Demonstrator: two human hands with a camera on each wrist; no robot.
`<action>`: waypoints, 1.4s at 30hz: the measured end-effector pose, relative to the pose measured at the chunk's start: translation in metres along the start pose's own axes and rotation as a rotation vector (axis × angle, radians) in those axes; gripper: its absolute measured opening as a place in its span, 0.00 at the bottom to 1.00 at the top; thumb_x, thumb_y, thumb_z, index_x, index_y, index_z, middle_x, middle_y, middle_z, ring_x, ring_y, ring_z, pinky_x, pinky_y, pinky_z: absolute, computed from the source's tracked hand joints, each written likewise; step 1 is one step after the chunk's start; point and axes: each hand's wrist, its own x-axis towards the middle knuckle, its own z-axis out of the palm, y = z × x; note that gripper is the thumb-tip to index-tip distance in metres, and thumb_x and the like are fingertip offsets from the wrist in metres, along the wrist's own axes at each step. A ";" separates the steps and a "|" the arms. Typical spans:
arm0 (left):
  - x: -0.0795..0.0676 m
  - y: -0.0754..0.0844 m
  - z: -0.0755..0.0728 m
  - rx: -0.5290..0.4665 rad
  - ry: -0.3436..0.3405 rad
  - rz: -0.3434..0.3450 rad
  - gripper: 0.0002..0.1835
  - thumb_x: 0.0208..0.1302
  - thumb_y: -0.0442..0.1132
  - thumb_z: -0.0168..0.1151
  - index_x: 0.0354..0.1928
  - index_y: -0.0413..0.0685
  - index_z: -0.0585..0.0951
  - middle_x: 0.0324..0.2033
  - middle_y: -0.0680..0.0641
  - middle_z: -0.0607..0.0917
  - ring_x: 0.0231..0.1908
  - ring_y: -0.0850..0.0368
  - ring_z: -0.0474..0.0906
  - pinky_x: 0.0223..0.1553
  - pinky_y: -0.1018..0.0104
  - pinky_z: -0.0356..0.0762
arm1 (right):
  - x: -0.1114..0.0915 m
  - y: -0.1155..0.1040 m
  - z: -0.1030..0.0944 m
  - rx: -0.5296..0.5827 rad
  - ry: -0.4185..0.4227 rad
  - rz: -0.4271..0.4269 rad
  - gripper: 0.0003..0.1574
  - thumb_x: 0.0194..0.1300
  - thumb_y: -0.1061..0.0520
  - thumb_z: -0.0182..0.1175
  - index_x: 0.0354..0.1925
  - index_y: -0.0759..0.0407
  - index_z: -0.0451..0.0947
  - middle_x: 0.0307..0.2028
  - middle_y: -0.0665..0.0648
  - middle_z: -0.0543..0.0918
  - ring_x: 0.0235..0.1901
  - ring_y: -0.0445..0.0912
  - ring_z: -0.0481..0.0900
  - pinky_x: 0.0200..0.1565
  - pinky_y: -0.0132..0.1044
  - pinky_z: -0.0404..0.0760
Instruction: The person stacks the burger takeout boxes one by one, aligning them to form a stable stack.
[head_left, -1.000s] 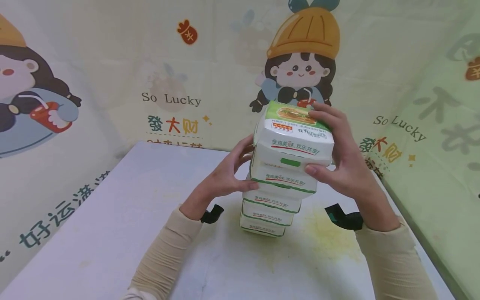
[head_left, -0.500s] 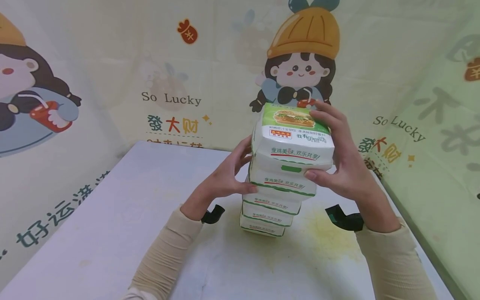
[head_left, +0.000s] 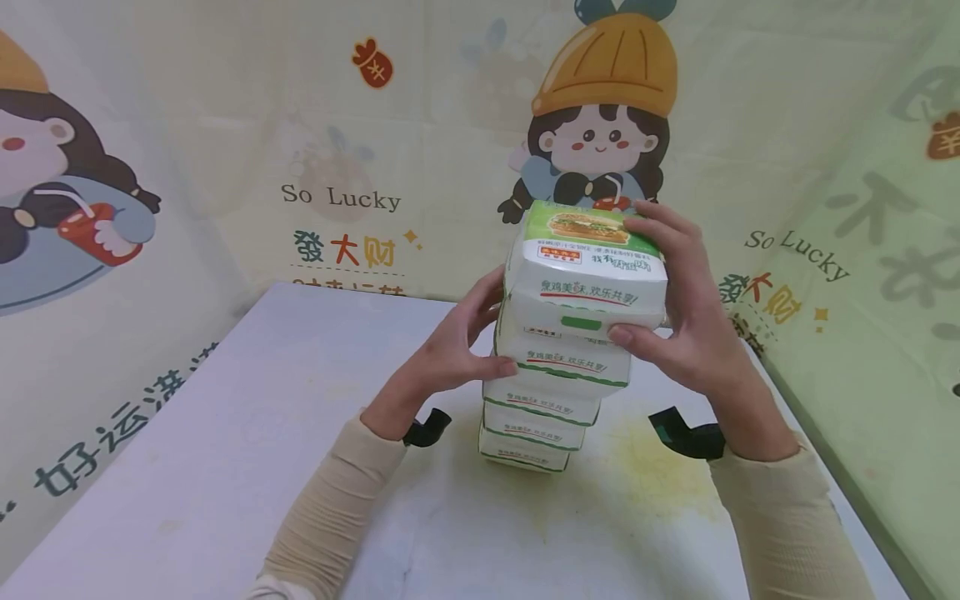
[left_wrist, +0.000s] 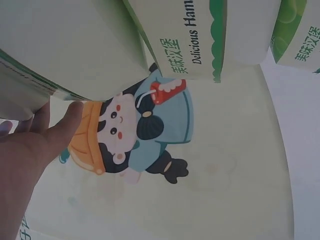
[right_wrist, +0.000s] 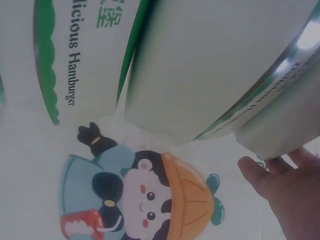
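A stack of several white-and-green hamburger boxes stands on the table in the head view, leaning a little right toward its top. My right hand [head_left: 693, 321] grips the top box [head_left: 588, 292] from the right, with fingers over its upper edge and thumb at its front. My left hand [head_left: 457, 346] holds the second box [head_left: 566, 360] at the left side, its thumb on the front; its other fingers are partly hidden behind. In the left wrist view, the left thumb [left_wrist: 70, 120] lies along a box edge. The right fingers [right_wrist: 275, 165] meet a box in the right wrist view.
The white table [head_left: 480, 533] has a yellowish stain [head_left: 667, 467] right of the stack. Printed cloth walls [head_left: 450, 150] with cartoon figures enclose the back and both sides. Dark straps [head_left: 427, 427] show at the wrists.
The top box first dips onto the second, then rises and tips slightly, so a strip of the second box's printed top shows. Both hands shift only slightly; the lower boxes stay put.
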 end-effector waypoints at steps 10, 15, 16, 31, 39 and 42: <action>0.003 -0.003 -0.002 -0.045 0.041 -0.033 0.62 0.49 0.69 0.70 0.78 0.52 0.49 0.74 0.48 0.61 0.73 0.54 0.58 0.75 0.50 0.55 | 0.002 0.013 -0.002 -0.057 0.019 0.076 0.54 0.54 0.66 0.66 0.74 0.52 0.53 0.76 0.47 0.46 0.70 0.52 0.55 0.59 0.28 0.76; 0.005 -0.005 -0.002 -0.062 0.039 -0.021 0.63 0.48 0.70 0.70 0.78 0.52 0.49 0.75 0.49 0.60 0.74 0.54 0.56 0.75 0.51 0.56 | 0.001 0.014 -0.003 -0.095 0.024 0.094 0.57 0.53 0.65 0.67 0.75 0.48 0.52 0.77 0.45 0.44 0.74 0.51 0.49 0.67 0.35 0.69; 0.005 -0.005 -0.002 -0.064 0.037 -0.019 0.63 0.48 0.71 0.70 0.78 0.52 0.48 0.75 0.49 0.59 0.75 0.55 0.56 0.75 0.51 0.56 | 0.001 0.014 -0.003 -0.096 0.022 0.089 0.57 0.53 0.65 0.67 0.75 0.49 0.52 0.77 0.45 0.44 0.74 0.51 0.49 0.67 0.35 0.69; 0.004 -0.006 -0.001 -0.064 0.009 -0.003 0.66 0.46 0.70 0.71 0.79 0.50 0.46 0.77 0.50 0.54 0.77 0.54 0.51 0.75 0.44 0.53 | -0.001 0.015 -0.006 -0.093 -0.003 0.053 0.64 0.46 0.68 0.68 0.76 0.49 0.50 0.78 0.45 0.42 0.65 0.51 0.64 0.50 0.27 0.82; 0.005 -0.003 -0.001 -0.035 0.007 0.024 0.60 0.51 0.63 0.72 0.78 0.52 0.48 0.76 0.49 0.57 0.74 0.53 0.56 0.74 0.49 0.57 | -0.001 0.016 -0.006 -0.085 0.011 0.046 0.60 0.48 0.69 0.66 0.75 0.50 0.52 0.77 0.49 0.46 0.64 0.52 0.65 0.50 0.26 0.81; 0.005 -0.004 -0.002 -0.035 0.036 0.019 0.57 0.53 0.57 0.73 0.78 0.51 0.49 0.76 0.49 0.58 0.74 0.53 0.57 0.74 0.49 0.58 | 0.001 0.017 -0.006 -0.097 0.033 0.044 0.57 0.50 0.68 0.66 0.74 0.50 0.54 0.76 0.49 0.48 0.63 0.52 0.65 0.50 0.25 0.81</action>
